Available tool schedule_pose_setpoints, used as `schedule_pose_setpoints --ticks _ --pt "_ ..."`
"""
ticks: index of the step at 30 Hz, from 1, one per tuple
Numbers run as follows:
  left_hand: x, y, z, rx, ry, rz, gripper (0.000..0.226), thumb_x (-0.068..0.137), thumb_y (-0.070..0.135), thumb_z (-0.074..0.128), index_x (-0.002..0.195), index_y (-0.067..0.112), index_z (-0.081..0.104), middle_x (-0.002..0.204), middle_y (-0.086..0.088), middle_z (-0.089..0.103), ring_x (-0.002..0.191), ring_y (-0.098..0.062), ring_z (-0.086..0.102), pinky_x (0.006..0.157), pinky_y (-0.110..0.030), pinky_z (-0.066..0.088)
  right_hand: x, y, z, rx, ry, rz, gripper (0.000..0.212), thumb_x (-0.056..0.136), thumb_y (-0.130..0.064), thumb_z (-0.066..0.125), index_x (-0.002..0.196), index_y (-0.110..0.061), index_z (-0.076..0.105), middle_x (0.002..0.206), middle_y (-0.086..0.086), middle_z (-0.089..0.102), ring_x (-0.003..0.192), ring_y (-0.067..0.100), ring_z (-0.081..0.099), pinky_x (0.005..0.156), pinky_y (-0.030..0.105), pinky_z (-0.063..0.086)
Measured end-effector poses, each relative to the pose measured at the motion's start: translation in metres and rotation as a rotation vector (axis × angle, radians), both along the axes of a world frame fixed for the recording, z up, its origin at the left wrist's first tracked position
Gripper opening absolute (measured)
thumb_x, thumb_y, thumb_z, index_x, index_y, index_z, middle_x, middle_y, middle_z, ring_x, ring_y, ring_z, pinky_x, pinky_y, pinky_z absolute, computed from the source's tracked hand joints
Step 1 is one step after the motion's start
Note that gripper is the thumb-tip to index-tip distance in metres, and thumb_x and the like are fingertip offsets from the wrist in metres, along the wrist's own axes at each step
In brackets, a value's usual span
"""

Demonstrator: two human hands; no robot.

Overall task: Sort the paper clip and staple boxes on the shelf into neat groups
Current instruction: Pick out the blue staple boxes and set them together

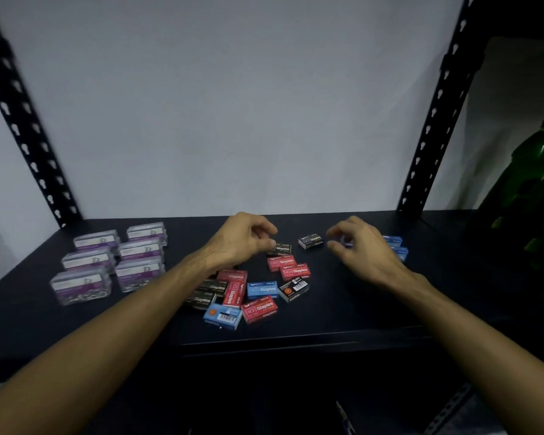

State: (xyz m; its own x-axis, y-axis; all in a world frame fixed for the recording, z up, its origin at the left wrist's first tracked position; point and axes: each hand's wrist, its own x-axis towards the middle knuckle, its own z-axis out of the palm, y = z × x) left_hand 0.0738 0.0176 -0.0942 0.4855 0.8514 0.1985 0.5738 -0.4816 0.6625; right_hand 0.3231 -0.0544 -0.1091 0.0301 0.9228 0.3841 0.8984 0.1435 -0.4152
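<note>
On the black shelf (343, 312), several clear paper clip boxes (113, 262) with purple labels stand in two rows at the left. A loose pile of red, blue and black staple boxes (258, 290) lies in the middle. My left hand (242, 240) hovers above the pile's far side with curled, parted fingers, its thumb beside a black staple box (281, 248). My right hand (358, 246) is also curled and parted, its fingertips just right of a lone black staple box (310, 241). Two blue staple boxes (396, 246) show behind that hand, and a blue sliver shows through its fingers.
Black perforated uprights (434, 120) frame the shelf at both back corners, against a pale wall. A green object (537, 171) stands to the right, outside the rack. The shelf's front edge (296, 342) runs just below the pile.
</note>
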Motion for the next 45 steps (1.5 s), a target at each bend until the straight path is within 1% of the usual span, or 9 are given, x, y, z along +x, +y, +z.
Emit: schedule_pose_setpoints --ticks 7,12,19,23,26,31,35,41,45 --pt "-0.057 -0.020 -0.010 -0.015 0.019 0.043 0.023 0.087 0.024 0.073 0.110 0.025 0.070 0.095 0.011 0.068 0.088 -0.002 0.065 0.070 -0.015 0.051 -0.061 0.004 -0.009 -0.077 -0.061 0.201 0.020 0.094 -0.037 0.061 0.110 -0.026 0.066 0.107 -0.009 0.056 0.101 0.007 0.054 0.089 0.035 0.050" --pt "-0.082 -0.039 -0.018 -0.028 0.014 0.047 0.025 0.084 0.025 0.075 0.108 0.026 0.070 0.092 0.011 0.068 0.086 -0.003 0.064 0.068 -0.015 0.051 -0.084 0.001 -0.019 -0.111 -0.030 0.280 0.018 0.093 -0.032 0.063 0.107 -0.023 0.070 0.102 -0.009 0.057 0.093 0.005 0.056 0.086 0.033 0.052" --pt "-0.097 -0.059 -0.024 -0.143 0.133 -0.095 0.035 0.083 0.029 0.076 0.117 0.029 0.067 0.104 0.022 0.062 0.095 0.010 0.059 0.072 -0.011 0.049 -0.096 0.000 -0.023 -0.163 0.013 0.322 0.023 0.093 -0.030 0.065 0.114 -0.021 0.070 0.106 -0.010 0.059 0.094 0.000 0.054 0.077 0.013 0.040" --pt "-0.100 -0.066 -0.019 -0.102 0.297 -0.170 0.040 0.080 0.035 0.078 0.118 0.030 0.067 0.105 0.024 0.057 0.099 0.011 0.051 0.076 -0.009 0.037 -0.096 0.002 -0.027 -0.232 -0.076 0.338 0.026 0.093 -0.036 0.063 0.116 -0.025 0.068 0.111 -0.012 0.059 0.104 0.003 0.046 0.085 0.022 0.038" --pt "-0.098 -0.069 -0.017 -0.067 0.386 -0.203 0.041 0.079 0.034 0.079 0.117 0.029 0.065 0.100 0.022 0.054 0.097 0.005 0.048 0.076 -0.010 0.038 -0.096 0.002 -0.026 -0.264 -0.114 0.331 0.028 0.093 -0.039 0.062 0.118 -0.028 0.068 0.113 -0.013 0.059 0.108 0.004 0.041 0.091 0.028 0.037" --pt "-0.097 -0.068 -0.020 -0.026 0.384 -0.206 0.025 0.081 0.032 0.078 0.102 0.027 0.067 0.101 0.014 0.060 0.098 0.000 0.050 0.075 -0.013 0.039 -0.095 0.000 -0.024 -0.276 -0.220 0.318 0.035 0.095 -0.041 0.057 0.125 -0.025 0.066 0.125 -0.009 0.055 0.112 0.004 0.033 0.103 0.034 0.032" --pt "-0.099 -0.065 -0.016 -0.071 0.348 -0.201 0.021 0.085 0.032 0.074 0.105 0.025 0.071 0.103 0.014 0.063 0.095 0.004 0.056 0.076 -0.010 0.043 -0.092 -0.001 -0.022 -0.316 -0.231 0.331 0.037 0.096 -0.037 0.056 0.130 -0.024 0.063 0.132 -0.008 0.051 0.117 0.005 0.031 0.102 0.030 0.028" --pt "-0.099 -0.056 -0.013 -0.126 0.303 -0.201 0.018 0.092 0.030 0.065 0.109 0.025 0.070 0.096 0.013 0.072 0.089 0.002 0.066 0.087 -0.025 0.053 -0.090 0.002 -0.023 -0.327 -0.166 0.328 0.027 0.091 -0.042 0.062 0.115 -0.030 0.068 0.123 -0.011 0.054 0.115 0.008 0.038 0.099 0.035 0.036" --pt "-0.098 -0.054 -0.014 -0.116 0.298 -0.191 0.017 0.094 0.028 0.063 0.109 0.027 0.069 0.101 0.012 0.071 0.091 0.004 0.065 0.083 -0.021 0.053 -0.088 0.003 -0.027 -0.317 -0.076 0.319 0.016 0.086 -0.043 0.068 0.100 -0.036 0.068 0.112 -0.013 0.057 0.107 0.007 0.043 0.088 0.030 0.040"
